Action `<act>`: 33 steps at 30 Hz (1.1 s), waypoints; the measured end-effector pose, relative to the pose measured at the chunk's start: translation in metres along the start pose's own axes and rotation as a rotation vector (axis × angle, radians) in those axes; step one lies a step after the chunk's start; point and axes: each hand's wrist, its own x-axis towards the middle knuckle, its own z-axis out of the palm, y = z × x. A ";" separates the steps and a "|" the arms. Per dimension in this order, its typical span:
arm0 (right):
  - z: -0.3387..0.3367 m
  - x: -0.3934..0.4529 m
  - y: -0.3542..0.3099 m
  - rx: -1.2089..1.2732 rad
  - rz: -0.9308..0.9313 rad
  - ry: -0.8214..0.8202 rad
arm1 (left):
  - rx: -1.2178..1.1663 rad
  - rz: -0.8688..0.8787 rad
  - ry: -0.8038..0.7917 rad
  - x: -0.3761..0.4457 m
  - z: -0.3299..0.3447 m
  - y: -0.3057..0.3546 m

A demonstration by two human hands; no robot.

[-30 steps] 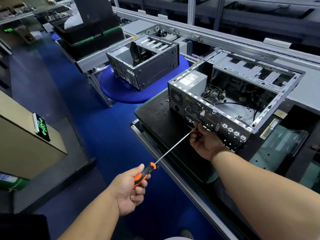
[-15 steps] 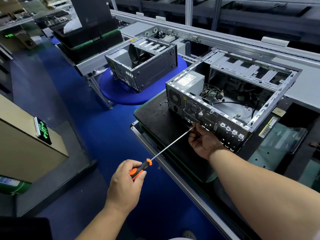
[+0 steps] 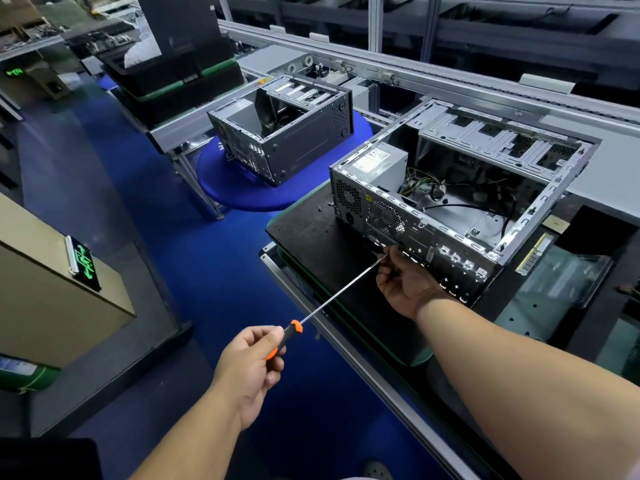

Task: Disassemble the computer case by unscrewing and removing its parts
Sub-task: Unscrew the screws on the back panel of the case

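1. Computer case point(image 3: 460, 202) lying open on its side on the black mat point(image 3: 311, 230), back panel turned toward the person, power box and wires showing inside.
2. Long screwdriver point(image 3: 332, 299) reaching from low down up to the back panel, tip hidden behind the right hand.
3. Left hand point(image 3: 252, 362) wrapped round the orange and black handle, fingers curled tight on it.
4. Right hand point(image 3: 405, 285) up against the back panel, fingertips pinching the thin shaft near the tip to keep it steady (screw itself too small to see).
5. Likely step: turning out a screw on the back panel.
6. Could slip: long thin shaft, held far back, so a small wobble at the handle may pop the tip out of the screw head and chew it up.
7. Could poke the right hand's fingers, so close to the tip.
8. Could lose the screw: once loose, may drop off the mat edge to the blue floor point(image 3: 207, 258).
9. Second case point(image 3: 280, 133) sitting well apart on a blue round pad, not part of this step.
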 end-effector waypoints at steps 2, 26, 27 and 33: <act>0.001 -0.001 0.000 0.007 -0.002 0.005 | 0.099 0.157 0.041 -0.001 -0.001 -0.002; 0.003 0.001 0.001 0.030 0.007 0.034 | 0.191 0.023 -0.079 -0.010 -0.014 -0.015; 0.004 0.001 0.001 0.038 0.006 0.037 | 0.232 0.066 -0.077 -0.011 -0.012 -0.015; 0.005 0.001 0.001 0.059 -0.001 0.051 | 0.764 0.450 0.069 -0.020 -0.011 -0.012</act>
